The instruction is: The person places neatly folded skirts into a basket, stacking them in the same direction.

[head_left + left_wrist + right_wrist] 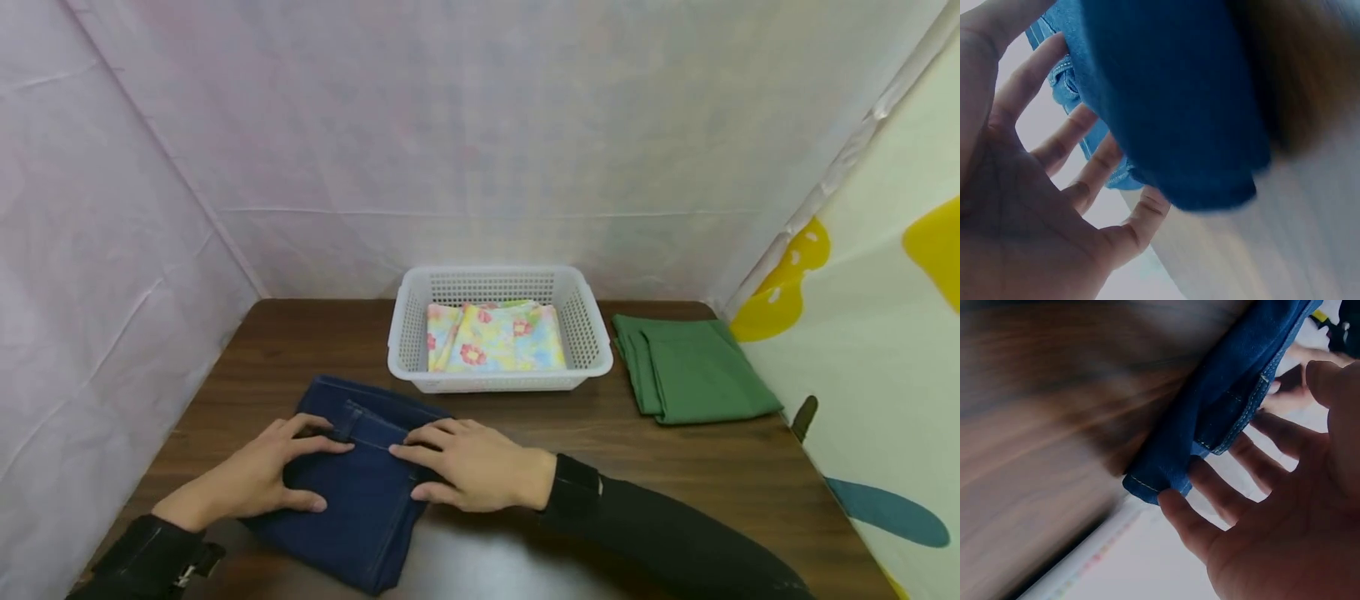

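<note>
Dark blue folded jeans (352, 508) lie at a slant on the left front of the table, with pale stitching and the waistband with a belt loop on top. On their left side rests my left hand (258, 472), its fingers spread over the cloth. My right hand (480, 467) touches the right edge of the jeans with extended fingers. In the left wrist view, the left fingertips meet the denim (1166, 106) along its side. The right wrist view shows the right fingertips against a stitched corner of the jeans (1166, 456).
A white plastic basket (498, 382) stands at the back middle, holding folded floral cloth (495, 337). Folded green cloth (705, 367) lies at the back right of the brown wooden table (540, 425). Pale fabric walls (465, 150) enclose the table at the back and sides.
</note>
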Demonstrator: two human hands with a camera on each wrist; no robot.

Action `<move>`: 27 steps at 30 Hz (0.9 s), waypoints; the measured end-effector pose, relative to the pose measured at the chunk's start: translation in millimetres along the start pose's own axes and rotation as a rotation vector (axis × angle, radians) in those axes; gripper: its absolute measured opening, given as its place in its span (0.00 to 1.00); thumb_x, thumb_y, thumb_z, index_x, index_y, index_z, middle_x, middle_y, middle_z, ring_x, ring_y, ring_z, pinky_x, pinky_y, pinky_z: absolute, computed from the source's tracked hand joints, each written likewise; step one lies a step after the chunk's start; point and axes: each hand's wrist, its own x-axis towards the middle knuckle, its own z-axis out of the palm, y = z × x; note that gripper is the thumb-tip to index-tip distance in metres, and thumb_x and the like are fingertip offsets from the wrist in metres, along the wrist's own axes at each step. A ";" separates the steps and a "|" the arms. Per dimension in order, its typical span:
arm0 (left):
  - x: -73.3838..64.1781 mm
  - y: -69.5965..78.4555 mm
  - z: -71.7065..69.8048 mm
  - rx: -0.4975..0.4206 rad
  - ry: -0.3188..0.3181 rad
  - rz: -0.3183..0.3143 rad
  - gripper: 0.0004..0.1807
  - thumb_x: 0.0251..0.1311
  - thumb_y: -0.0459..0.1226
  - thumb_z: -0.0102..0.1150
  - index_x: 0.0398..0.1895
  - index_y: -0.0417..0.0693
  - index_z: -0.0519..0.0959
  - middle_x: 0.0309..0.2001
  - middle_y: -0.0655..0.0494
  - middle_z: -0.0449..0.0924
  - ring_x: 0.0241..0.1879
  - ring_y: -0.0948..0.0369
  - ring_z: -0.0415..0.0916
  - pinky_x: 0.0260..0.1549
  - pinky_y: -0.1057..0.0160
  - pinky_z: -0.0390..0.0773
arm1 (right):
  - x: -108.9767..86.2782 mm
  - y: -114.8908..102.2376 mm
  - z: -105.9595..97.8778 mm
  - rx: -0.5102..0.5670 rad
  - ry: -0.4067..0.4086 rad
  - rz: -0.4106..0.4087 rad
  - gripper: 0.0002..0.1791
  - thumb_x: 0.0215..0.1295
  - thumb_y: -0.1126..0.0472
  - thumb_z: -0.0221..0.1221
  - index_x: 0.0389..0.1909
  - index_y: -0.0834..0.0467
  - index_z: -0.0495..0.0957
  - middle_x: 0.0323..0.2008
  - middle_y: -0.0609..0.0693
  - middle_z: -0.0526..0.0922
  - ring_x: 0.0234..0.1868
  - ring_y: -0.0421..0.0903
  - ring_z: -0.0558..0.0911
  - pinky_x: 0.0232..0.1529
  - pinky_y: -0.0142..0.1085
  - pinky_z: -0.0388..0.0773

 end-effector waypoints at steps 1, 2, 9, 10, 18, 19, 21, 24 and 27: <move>2.0 4.1 2.1 -0.005 -0.005 0.005 0.39 0.53 0.67 0.75 0.71 0.76 0.79 0.71 0.48 0.72 0.64 0.42 0.71 0.55 0.31 0.80 | -4.0 2.8 0.2 0.002 0.006 0.009 0.36 0.84 0.31 0.33 0.87 0.36 0.52 0.81 0.44 0.65 0.79 0.50 0.69 0.77 0.51 0.72; 4.4 8.2 3.6 -0.012 -0.010 0.018 0.39 0.54 0.67 0.74 0.72 0.76 0.78 0.71 0.47 0.71 0.64 0.42 0.70 0.54 0.31 0.80 | -8.1 5.8 0.4 0.004 0.010 0.019 0.35 0.84 0.31 0.34 0.86 0.35 0.53 0.80 0.45 0.66 0.78 0.50 0.70 0.76 0.51 0.73; 24.9 36.8 12.2 -0.042 -0.060 0.089 0.40 0.60 0.66 0.70 0.76 0.74 0.75 0.72 0.46 0.70 0.62 0.45 0.68 0.52 0.33 0.80 | -33.6 25.7 -1.1 0.050 0.072 0.075 0.30 0.84 0.32 0.40 0.81 0.33 0.65 0.70 0.45 0.72 0.65 0.45 0.78 0.69 0.48 0.78; 27.8 40.3 14.0 -0.046 -0.064 0.096 0.39 0.61 0.66 0.70 0.76 0.74 0.74 0.72 0.46 0.70 0.62 0.45 0.68 0.53 0.33 0.80 | -37.4 28.2 -1.8 0.056 0.078 0.081 0.30 0.84 0.33 0.41 0.80 0.33 0.67 0.69 0.45 0.73 0.63 0.45 0.79 0.68 0.48 0.79; 46.7 63.1 27.3 -0.055 -0.083 0.112 0.41 0.65 0.64 0.67 0.80 0.71 0.69 0.74 0.48 0.69 0.67 0.44 0.68 0.58 0.32 0.79 | -65.2 47.3 -7.8 0.108 0.080 0.154 0.25 0.83 0.36 0.49 0.75 0.34 0.73 0.66 0.45 0.75 0.59 0.43 0.79 0.61 0.47 0.82; 49.1 66.1 29.0 -0.053 -0.082 0.113 0.41 0.65 0.64 0.67 0.81 0.71 0.69 0.74 0.48 0.69 0.67 0.45 0.68 0.58 0.34 0.79 | -68.3 49.4 -8.1 0.111 0.083 0.161 0.25 0.83 0.37 0.50 0.75 0.34 0.74 0.66 0.45 0.75 0.58 0.43 0.80 0.60 0.47 0.82; 54.0 72.5 31.7 -0.046 -0.083 0.113 0.41 0.66 0.64 0.67 0.81 0.70 0.69 0.75 0.48 0.69 0.67 0.46 0.68 0.59 0.35 0.80 | -74.4 53.6 -8.8 0.117 0.088 0.174 0.24 0.83 0.38 0.53 0.74 0.34 0.75 0.66 0.45 0.75 0.57 0.43 0.80 0.60 0.47 0.82; 61.6 82.0 36.3 -0.033 -0.088 0.116 0.41 0.66 0.64 0.67 0.81 0.69 0.69 0.75 0.48 0.69 0.67 0.46 0.68 0.59 0.37 0.81 | -83.6 60.0 -8.5 0.123 0.095 0.187 0.23 0.82 0.39 0.55 0.72 0.35 0.77 0.65 0.45 0.75 0.56 0.43 0.80 0.59 0.48 0.82; 69.4 91.9 40.9 -0.019 -0.090 0.117 0.40 0.67 0.64 0.66 0.80 0.69 0.70 0.75 0.48 0.69 0.67 0.47 0.69 0.58 0.39 0.81 | -92.8 66.2 -9.1 0.125 0.107 0.203 0.22 0.81 0.39 0.56 0.71 0.36 0.78 0.64 0.45 0.76 0.55 0.42 0.81 0.58 0.48 0.83</move>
